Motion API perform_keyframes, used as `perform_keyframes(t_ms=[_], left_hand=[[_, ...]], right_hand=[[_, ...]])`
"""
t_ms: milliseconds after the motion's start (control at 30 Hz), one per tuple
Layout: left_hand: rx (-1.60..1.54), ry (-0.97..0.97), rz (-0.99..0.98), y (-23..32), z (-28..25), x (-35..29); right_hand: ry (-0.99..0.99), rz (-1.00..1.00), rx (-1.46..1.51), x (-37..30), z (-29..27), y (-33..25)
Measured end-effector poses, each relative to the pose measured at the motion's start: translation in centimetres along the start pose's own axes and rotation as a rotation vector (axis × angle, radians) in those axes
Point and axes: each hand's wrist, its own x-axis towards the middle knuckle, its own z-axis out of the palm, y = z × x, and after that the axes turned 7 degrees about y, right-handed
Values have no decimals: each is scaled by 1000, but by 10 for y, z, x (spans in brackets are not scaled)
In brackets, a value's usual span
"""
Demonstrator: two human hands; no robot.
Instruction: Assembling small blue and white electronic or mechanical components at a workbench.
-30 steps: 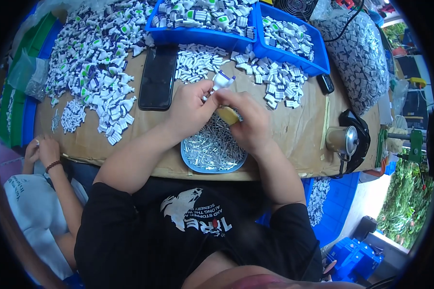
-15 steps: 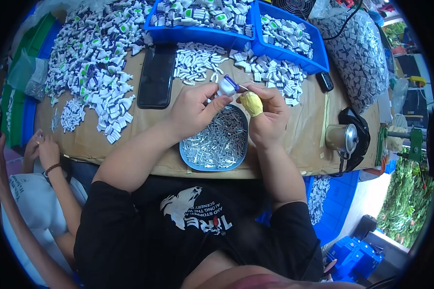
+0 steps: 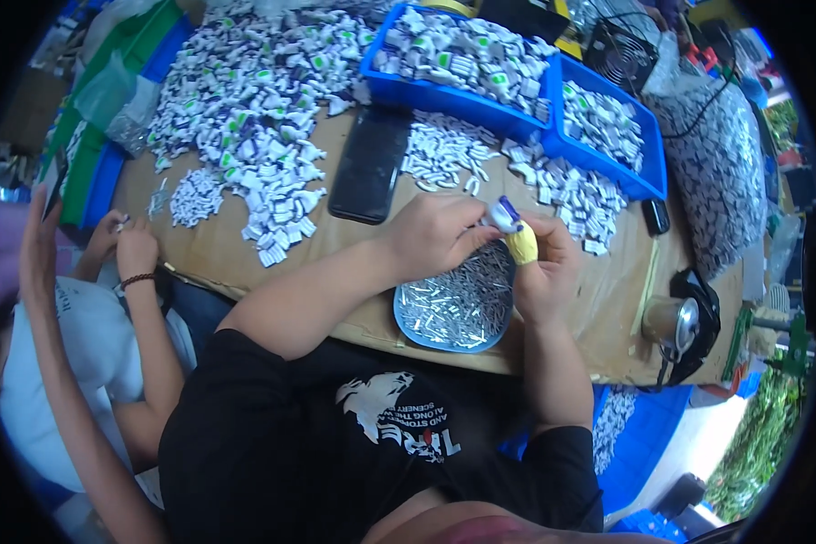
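My left hand (image 3: 433,236) is closed, pinching a small white and purple plastic toy part (image 3: 501,215) between thumb and fingers. My right hand (image 3: 550,263) meets it from the other side, fingers closed together against the part. A yellow wrapping (image 3: 522,244) covers the right thumb. The thin metal pin that showed in the right fingers half a second ago is hidden behind them now. Just below both hands stands a blue tray (image 3: 451,347) filled with loose metal pins (image 3: 458,304). Small white curved pieces (image 3: 444,150) lie beyond my hands.
A black phone (image 3: 369,168) lies left of the curved pieces. Heaped white toy parts (image 3: 245,100) cover the far left; blue bins (image 3: 458,102) stand behind. At right are a metal cup (image 3: 669,322) and a stuffed clear bag (image 3: 712,163). Another person's hands (image 3: 131,245) work at left.
The view has swung left, so the table appears farther right. My right fingers have closed in against the toy part, and the metal pin between them no longer shows.
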Motion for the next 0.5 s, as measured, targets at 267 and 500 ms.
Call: perform_keyframes(t_ms=[267,500], left_hand=[[208,-46,184,-13,-15,8],[235,-71,107,-10,-10,4]], right_hand=[[-192,171,275,15,4,3],[-301,252,464,11,4,-1]])
